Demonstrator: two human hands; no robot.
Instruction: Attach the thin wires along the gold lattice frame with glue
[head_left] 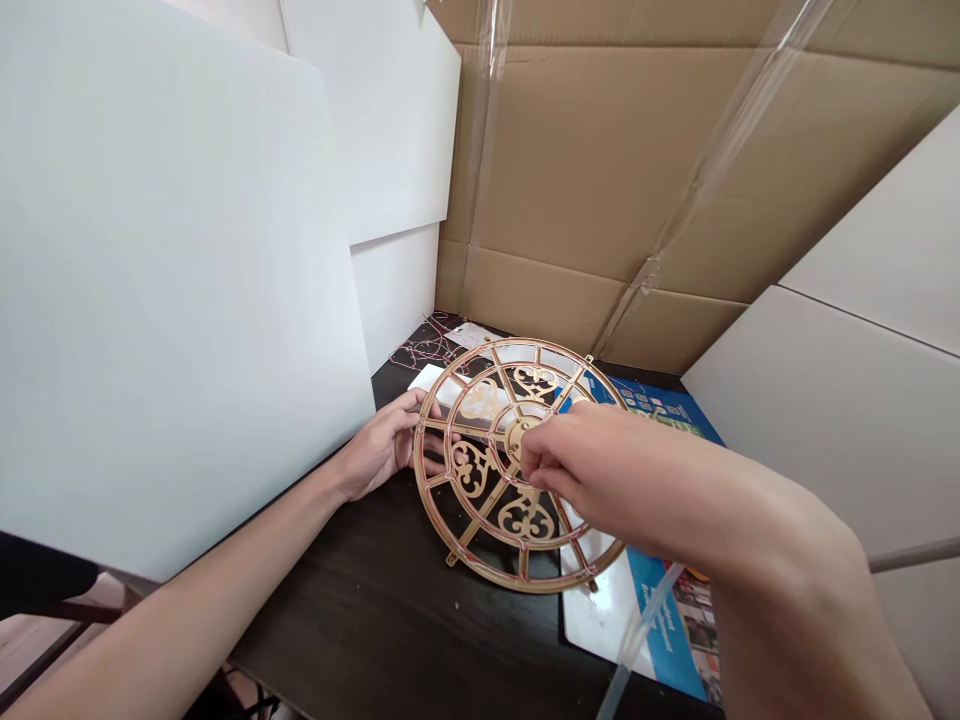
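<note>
A round gold-coloured wheel-shaped frame [525, 582] with spokes, concentric rings and scrolled ornaments [472, 468] is tilted over the dark table. Thin reddish wire appears to run along its rings. My left hand [379, 450] holds the left rim, with some fingers reaching behind and showing through the gaps. Over the central hub [517, 436], my right hand [574, 452] is closed with its fingers curled together. Whatever those fingers pinch is hidden, and the hand and forearm cover part of the frame's right side.
A blue-and-white printed sheet [660, 620] lies under the frame's right side, with a translucent tube [637, 630] across it. Tangled red and white wires [427, 345] lie at the back left. White panels [187, 250] and a taped cardboard wall [600, 150] surround the dark table [360, 600].
</note>
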